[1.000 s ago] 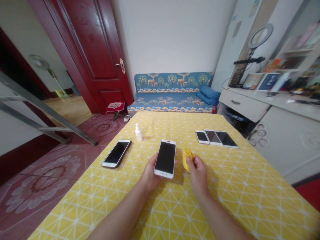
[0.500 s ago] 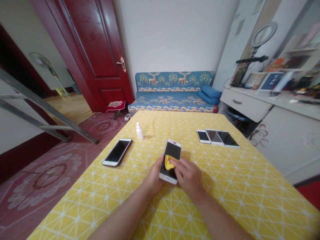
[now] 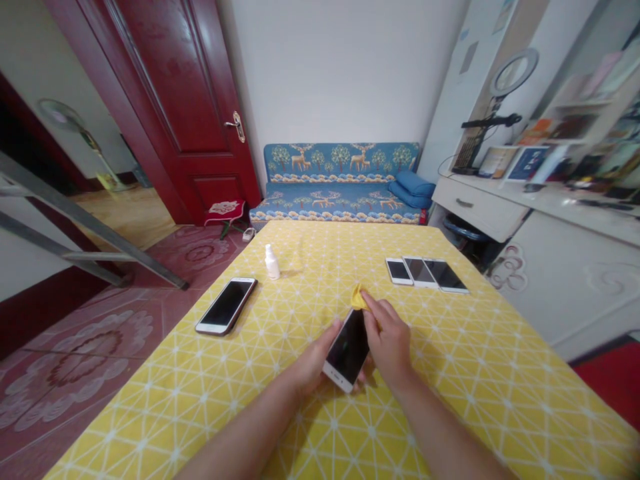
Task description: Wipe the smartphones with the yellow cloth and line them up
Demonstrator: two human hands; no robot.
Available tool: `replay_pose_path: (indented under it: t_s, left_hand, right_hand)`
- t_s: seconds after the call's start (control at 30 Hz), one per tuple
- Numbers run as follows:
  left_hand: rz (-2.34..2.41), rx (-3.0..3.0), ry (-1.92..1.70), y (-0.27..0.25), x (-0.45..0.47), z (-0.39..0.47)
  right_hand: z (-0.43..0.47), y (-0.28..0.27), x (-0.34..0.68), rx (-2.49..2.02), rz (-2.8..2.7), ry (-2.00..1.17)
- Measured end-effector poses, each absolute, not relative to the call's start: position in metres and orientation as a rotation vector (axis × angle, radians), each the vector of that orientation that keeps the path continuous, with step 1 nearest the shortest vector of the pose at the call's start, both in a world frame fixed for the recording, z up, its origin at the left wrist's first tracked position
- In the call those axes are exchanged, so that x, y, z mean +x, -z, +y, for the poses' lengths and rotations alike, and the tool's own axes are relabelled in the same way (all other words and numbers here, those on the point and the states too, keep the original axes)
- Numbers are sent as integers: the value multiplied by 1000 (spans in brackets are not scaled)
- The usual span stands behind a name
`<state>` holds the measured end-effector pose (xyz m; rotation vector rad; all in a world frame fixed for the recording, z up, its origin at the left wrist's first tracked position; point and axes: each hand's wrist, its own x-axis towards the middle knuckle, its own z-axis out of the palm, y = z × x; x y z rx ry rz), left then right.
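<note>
My left hand (image 3: 317, 357) is wrapped round a white-framed smartphone (image 3: 349, 348), which I hold tilted, dark screen up, above the table. In my right hand (image 3: 391, 340) a small yellow cloth (image 3: 358, 297) is pinched between thumb and fingers. The cloth lies over the phone's far end and hides it. Off to the left, a white phone in a dark case (image 3: 227, 307) rests face up. A white spray bottle (image 3: 271, 263) stands upright behind that phone.
On the table's right lie three phones side by side: a small one (image 3: 399, 271), a middle one (image 3: 419, 272) and a larger one (image 3: 446, 275). A yellow patterned cloth (image 3: 250, 407) covers the table. Beyond it is a blue sofa (image 3: 330, 197); a white cabinet (image 3: 550, 267) flanks the right.
The yellow cloth has moved from the middle of the screen to the phone's far end. The phone has turned clockwise and come slightly nearer. The view has shifted a little to the right.
</note>
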<state>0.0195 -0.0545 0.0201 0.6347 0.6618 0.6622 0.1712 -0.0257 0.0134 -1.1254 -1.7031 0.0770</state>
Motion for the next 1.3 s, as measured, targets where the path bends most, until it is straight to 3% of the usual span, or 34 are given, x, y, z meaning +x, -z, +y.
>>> replay_pose_path:
  t_s: [0.23, 0.4, 0.67, 0.93, 1.3]
  left_hand:
    - [697, 391, -964, -30, 13, -51]
    - [679, 365, -963, -37, 6, -51]
    - [797, 672, -876, -19, 14, -55]
    - [731, 839, -811, -22, 14, -57]
    - [711, 464, -1154, -26, 8, -46]
  right_hand:
    - [-58, -12, 137, -853, -2042, -153]
    - [-67, -11, 131, -743, -2156, -114]
    - [-41, -23, 148, -915, -2056, 87]
    - [-11, -17, 180, -1101, -1795, -31]
    - [-67, -12, 128, -838, -2190, -102]
